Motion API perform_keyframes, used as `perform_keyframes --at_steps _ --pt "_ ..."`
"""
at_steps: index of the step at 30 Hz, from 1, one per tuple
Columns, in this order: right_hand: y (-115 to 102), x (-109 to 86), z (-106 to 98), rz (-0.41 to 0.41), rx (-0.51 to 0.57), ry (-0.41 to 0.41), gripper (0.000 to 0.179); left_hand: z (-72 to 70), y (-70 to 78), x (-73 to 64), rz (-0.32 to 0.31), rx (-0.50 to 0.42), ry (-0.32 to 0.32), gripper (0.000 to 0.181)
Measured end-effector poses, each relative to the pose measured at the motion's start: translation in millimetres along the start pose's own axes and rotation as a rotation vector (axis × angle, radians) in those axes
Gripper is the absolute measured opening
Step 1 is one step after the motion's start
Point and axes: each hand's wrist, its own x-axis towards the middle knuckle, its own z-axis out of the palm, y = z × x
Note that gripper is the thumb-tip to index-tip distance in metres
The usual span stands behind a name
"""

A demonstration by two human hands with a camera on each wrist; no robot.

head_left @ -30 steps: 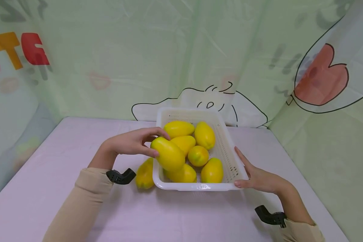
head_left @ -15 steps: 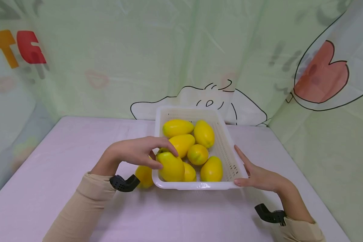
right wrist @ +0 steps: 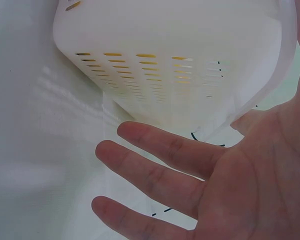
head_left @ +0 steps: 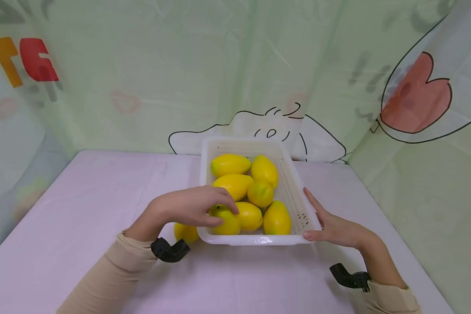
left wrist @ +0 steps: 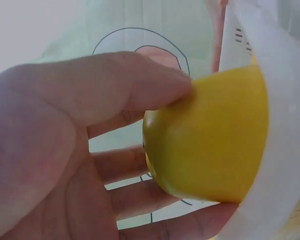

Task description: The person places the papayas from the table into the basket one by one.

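Observation:
In the head view my left hand (head_left: 202, 207) holds a yellow mango (head_left: 229, 222) low in the near left corner of the white basket (head_left: 255, 240). The left wrist view has the thumb on top of this mango (left wrist: 210, 140) and the other fingers beneath, with the basket's rim (left wrist: 290, 115) in front of it. My right hand (head_left: 337, 229) rests at the near right corner, thumb on the rim and index finger along the side. Its other fingers (right wrist: 155, 180) are stretched out below the slotted wall in the right wrist view. Several mangoes (head_left: 233, 185) lie in the basket.
Another mango (head_left: 186, 232) lies outside the basket, by its near left corner, partly behind my left wrist. A pale lilac cloth covers the table (head_left: 235, 279). Printed curtains (head_left: 161, 78) hang behind and at both sides.
My left hand has brought its mango down and nearer into the basket's near left corner. The mangoes beside it have shifted right. My right hand stays at the rim.

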Motion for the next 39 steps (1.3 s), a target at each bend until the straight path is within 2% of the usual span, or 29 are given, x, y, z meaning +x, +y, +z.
perform_keyframes --at_steps 6,15,21,25,28,30,36,39 --pt "0 -0.4 1 0.01 0.002 -0.002 0.109 4.0 4.8 2.1 -0.014 0.023 -0.002 0.028" --pt "1 -4.2 0 0.018 0.004 0.007 0.109 7.2 -1.0 7.0 0.045 -0.01 -0.031 0.027" --pt "3 -7.6 0 0.034 -0.007 0.018 0.109 22.1 -4.8 22.5 0.083 0.0 -0.071 0.027" --pt "2 -6.0 1 0.031 -0.014 0.027 0.109 33.1 -4.2 32.4 0.103 0.016 -0.064 0.027" --pt "1 -3.3 2 0.028 -0.016 0.027 0.11 36.1 -3.8 33.6 0.108 0.015 -0.046 0.026" --pt "0 -1.9 2 0.026 -0.023 0.027 0.11 37.0 -3.6 32.9 0.089 0.03 -0.035 0.026" --pt "0 0.8 0 0.024 -0.025 0.021 0.11 38.6 -2.4 29.5 -0.06 0.134 -0.027 0.039" --pt "-1 0.8 0 0.031 -0.022 0.023 0.111 39.9 -2.7 30.4 -0.083 0.161 -0.027 0.041"
